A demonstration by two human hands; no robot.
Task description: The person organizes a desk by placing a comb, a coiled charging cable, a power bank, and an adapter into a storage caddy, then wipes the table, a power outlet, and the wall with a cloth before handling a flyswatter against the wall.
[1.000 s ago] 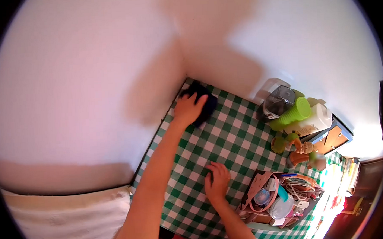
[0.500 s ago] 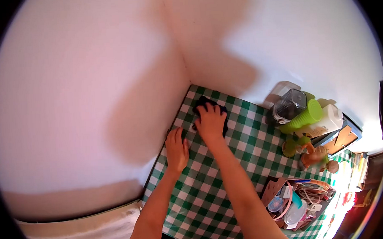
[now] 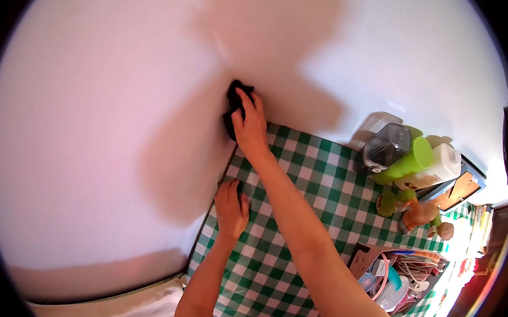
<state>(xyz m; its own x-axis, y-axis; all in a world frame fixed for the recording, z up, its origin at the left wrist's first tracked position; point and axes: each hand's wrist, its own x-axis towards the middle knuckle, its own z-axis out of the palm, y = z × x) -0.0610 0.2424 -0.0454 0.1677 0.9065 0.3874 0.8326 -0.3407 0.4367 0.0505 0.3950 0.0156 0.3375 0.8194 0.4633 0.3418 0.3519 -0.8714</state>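
Note:
A black cloth point(image 3: 231, 124) is bunched under my right hand point(image 3: 251, 124), at the corner where the two white walls meet above the table. The fingers of that hand are bent over the cloth and press it to the wall. My left hand point(image 3: 231, 209) lies on the green-and-white checked tablecloth point(image 3: 300, 182) near the table's left edge, its fingers stretched out and holding nothing.
Along the right wall stand a dark clear container point(image 3: 388, 144), a green ridged cup point(image 3: 410, 160), a white bottle point(image 3: 438, 164) and a framed board point(image 3: 462, 189). Small figurines point(image 3: 418, 212) sit before them. Nearer me is a box point(image 3: 367, 261) of cables and odds and ends.
My right hand has moved up and left with the black cloth, off the tabletop onto the wall corner. My left hand has shifted slightly down in the view.

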